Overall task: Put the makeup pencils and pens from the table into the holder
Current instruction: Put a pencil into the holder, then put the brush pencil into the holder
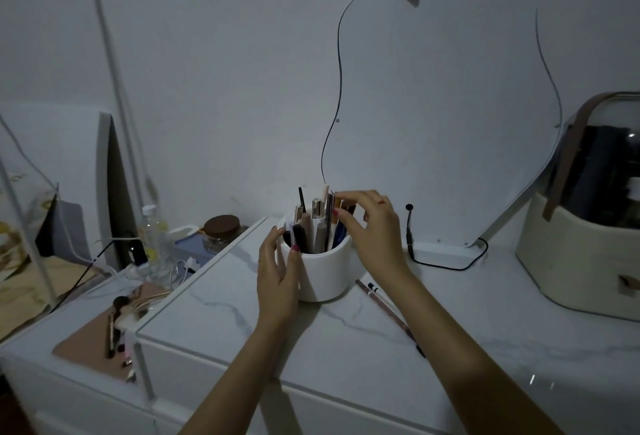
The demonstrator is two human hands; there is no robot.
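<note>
Head view puts the white holder (320,272) in front of you near the middle of the marbled surface (450,323), a round cup packed with upright makeup pencils and pens (313,226); they crowd one another too closely for a sure count, though there look to be about ten, among them a thin black stick, a pale pink-tipped one, two with metallic caps and a blue one on the right side. Your left hand (278,273) is cupped against the holder's left wall, fingers spread and pressing on its side with the thumb at the rim. Your right hand (372,223) reaches over the rim from the right, its thumb and fingertips pinched on the top of a dark pen (329,223) standing in the cup.

Two pencils (384,310) lie on the surface just right of the holder's base, side by side and partly under your right forearm, running toward you and to the right.

Behind the holder stands a wavy-edged mirror (450,105), with one black cable (446,263) looping along its foot. At the far right sits a cream storage case (585,261) with a clear domed lid and a brown handle. On the lower shelf to the left, several brushes (116,323) rest on a pink mat (86,348), and beyond them stand a clear bottle (150,230) and a brown-lidded jar (221,226).
</note>
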